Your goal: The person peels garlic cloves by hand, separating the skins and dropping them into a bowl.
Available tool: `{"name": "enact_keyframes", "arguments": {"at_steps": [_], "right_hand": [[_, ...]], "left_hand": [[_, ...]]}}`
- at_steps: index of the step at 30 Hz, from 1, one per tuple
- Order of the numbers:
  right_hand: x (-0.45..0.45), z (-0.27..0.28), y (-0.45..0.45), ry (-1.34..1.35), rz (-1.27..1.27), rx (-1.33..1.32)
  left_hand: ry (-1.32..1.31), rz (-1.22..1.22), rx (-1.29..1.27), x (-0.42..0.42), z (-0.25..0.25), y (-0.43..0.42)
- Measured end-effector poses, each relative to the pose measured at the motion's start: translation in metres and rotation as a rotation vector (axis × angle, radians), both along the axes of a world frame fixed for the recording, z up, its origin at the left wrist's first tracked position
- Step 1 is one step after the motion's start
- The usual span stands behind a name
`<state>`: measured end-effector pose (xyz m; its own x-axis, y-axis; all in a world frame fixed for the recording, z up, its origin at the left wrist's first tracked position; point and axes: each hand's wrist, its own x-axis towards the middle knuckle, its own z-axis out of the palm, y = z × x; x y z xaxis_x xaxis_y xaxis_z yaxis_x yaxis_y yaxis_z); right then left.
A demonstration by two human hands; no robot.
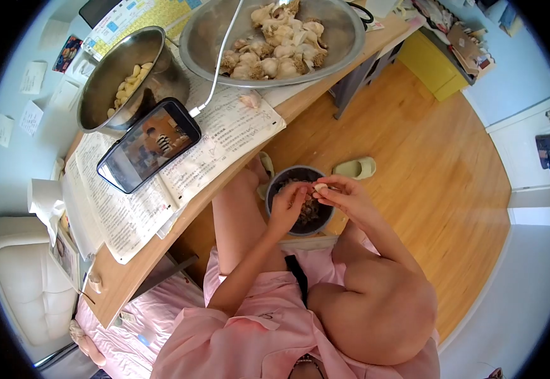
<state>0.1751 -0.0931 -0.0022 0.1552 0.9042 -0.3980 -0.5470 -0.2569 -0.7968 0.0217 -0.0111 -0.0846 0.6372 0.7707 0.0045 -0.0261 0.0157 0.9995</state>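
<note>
Above a dark bin (274,183) with peelings (306,215) in it, my two hands meet. Pinched between the thumb and fingers of my right hand (351,201) is a pale garlic clove (320,187). My left hand (286,207) is closed, its fingertips right beside the clove; what they pinch is too small to make out. On the desk, a wide metal basin (196,47) holds several garlic bulbs (281,44). A deeper metal pot (95,95) to its left contains peeled cloves (133,82).
A phone (148,144) on a white cable leans against the pot, over open printed papers (120,215) on the wooden desk (114,294). One loose piece of garlic (250,100) lies near the basin. A slipper (355,168) is on the floor beyond the bin.
</note>
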Motion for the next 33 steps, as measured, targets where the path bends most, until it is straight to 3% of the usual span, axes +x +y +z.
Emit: {"name": "enact_keyframes", "arguments": {"at_steps": [5, 33], "right_hand": [[-0.004, 0.01, 0.002, -0.024, 0.015, 0.006], [-0.006, 0.009, 0.001, -0.229, -0.024, 0.156]], "left_hand": [[-0.183, -0.008, 0.001, -0.002, 0.058, 0.002], [-0.147, -0.072, -0.082, -0.018, 0.083, 0.013]]}}
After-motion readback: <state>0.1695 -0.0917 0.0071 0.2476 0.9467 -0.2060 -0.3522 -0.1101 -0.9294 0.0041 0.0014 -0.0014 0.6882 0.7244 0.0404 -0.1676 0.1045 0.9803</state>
